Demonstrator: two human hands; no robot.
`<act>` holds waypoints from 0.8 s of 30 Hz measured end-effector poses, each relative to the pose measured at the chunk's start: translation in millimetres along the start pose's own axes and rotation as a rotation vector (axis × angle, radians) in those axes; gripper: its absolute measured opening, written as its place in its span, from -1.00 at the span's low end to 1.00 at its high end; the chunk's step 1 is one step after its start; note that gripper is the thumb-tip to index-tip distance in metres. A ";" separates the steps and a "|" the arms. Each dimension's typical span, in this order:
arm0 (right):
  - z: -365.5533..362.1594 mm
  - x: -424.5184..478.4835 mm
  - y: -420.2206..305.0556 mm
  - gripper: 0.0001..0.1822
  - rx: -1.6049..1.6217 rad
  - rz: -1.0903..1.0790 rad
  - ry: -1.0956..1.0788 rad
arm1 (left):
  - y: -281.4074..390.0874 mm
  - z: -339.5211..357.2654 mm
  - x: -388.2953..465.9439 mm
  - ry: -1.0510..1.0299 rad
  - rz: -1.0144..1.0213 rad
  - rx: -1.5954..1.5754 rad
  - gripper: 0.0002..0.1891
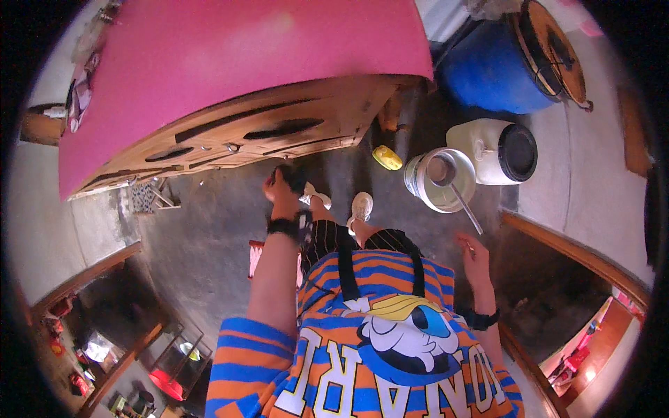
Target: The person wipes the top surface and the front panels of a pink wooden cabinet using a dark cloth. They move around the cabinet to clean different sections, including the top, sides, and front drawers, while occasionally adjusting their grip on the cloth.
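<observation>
My left hand is in front of the wooden cabinet, above the floor, with its fingers curled around a dark, blurred object, possibly a cloth. A black band circles that wrist. On the other side, my right hand hangs with loosely bent fingers and seems to hold nothing. Its fingertips are near the end of the long handle of a metal dipper, though apart from it in the picture. The dipper lies across a white bucket, its handle reaching past the rim.
A pink-topped counter covers the cabinet. Beyond the bucket are a white container with a black lid and a blue barrel. A yellow object lies on the dark floor. At left is a small stool.
</observation>
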State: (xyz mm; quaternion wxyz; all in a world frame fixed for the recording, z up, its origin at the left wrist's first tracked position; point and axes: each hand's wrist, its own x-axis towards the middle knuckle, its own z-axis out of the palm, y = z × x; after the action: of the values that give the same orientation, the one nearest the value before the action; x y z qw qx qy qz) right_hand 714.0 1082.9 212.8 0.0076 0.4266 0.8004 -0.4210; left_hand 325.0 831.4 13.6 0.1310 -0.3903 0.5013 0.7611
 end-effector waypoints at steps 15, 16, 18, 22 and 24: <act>4.7 -15.6 30.0 -0.79 0.127 -0.066 0.116 | 65.1 135.2 -191.1 -0.826 1.712 1.115 -0.53; 4.0 -21.2 33.7 -0.79 0.106 -0.072 0.133 | 58.4 144.8 -181.5 -0.847 1.853 1.190 -0.54; 1.7 -34.7 39.6 -0.78 0.170 -0.028 0.138 | 39.0 140.8 -156.0 -0.911 1.954 1.395 -0.59; 2.0 -54.1 58.2 -0.78 0.266 0.059 0.148 | 0.1 111.8 -135.4 -1.115 1.518 1.752 -0.66; 6.6 -56.2 61.4 -0.78 0.263 0.030 0.185 | -13.4 98.3 -143.4 -1.206 1.306 1.717 -0.65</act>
State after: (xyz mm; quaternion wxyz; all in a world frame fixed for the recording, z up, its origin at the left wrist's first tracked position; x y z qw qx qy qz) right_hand 789.8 1057.7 188.5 -0.1160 0.4730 0.7291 -0.4809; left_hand 382.2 950.2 127.8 0.1505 0.5584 0.7986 0.1669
